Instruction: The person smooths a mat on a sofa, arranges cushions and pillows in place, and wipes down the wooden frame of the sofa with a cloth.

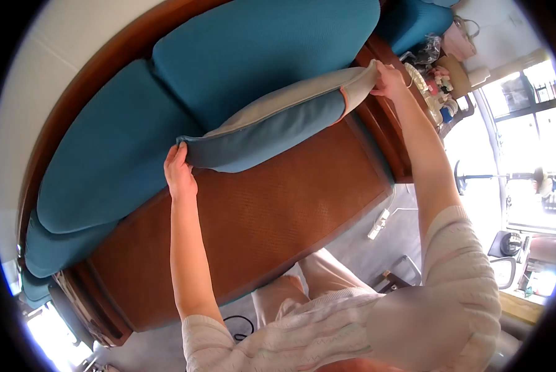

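Note:
A blue and beige cushion (271,133) with an orange strip near its right end is stretched between both hands above the sofa seat. My left hand (180,172) pinches its left corner. Its right corner is gripped by my right hand (387,82), close to the wooden armrest. Behind the cushion stand large teal back cushions (253,46) of the sofa. Below it lies the brown woven seat mat (259,217).
The wooden armrest (380,133) is on the right, beside a cluttered side surface with flowers (440,77) and a pink bag (459,38). A white power strip (378,224) lies on the floor. Bright windows are at the right.

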A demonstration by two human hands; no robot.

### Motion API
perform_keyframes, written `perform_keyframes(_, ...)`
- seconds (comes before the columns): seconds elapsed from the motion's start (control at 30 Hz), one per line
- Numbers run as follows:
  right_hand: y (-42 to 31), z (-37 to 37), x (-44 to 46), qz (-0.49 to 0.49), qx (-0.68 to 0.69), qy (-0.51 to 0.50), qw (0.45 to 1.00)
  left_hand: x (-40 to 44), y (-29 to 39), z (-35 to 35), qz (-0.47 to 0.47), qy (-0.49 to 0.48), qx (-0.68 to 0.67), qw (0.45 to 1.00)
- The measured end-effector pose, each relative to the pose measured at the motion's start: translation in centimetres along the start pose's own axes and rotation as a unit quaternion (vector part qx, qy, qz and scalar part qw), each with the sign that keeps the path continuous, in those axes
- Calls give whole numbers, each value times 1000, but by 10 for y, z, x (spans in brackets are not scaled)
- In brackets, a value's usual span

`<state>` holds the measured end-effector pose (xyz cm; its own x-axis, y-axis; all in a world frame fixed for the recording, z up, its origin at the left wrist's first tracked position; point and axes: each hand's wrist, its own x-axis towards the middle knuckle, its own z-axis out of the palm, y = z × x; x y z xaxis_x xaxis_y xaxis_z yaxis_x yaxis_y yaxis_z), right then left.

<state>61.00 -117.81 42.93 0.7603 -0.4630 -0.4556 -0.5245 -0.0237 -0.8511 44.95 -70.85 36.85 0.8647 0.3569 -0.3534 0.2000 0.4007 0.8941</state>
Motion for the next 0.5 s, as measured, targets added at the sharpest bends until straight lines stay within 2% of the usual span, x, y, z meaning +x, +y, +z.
perform_keyframes(0.1,3,1,41,-3,51,-23,998,17,-16,26,-53,54,53,996)
perform_keyframes(0.2,9,0,77,-1,90,-40,995,15,-16,46,-63,61,38,995)
perform_keyframes(0.3,7,1,73,17,91,-10,996,12,-8,50,-72,38,14,997)
perform_keyframes(0.4,12,-9,96,31,150,-55,987,18,-12,59,-71,16,-53,996)
perform_keyframes(0.5,18,-8,100,40,126,4,991,35,-24,64,-64,0,-81,995)
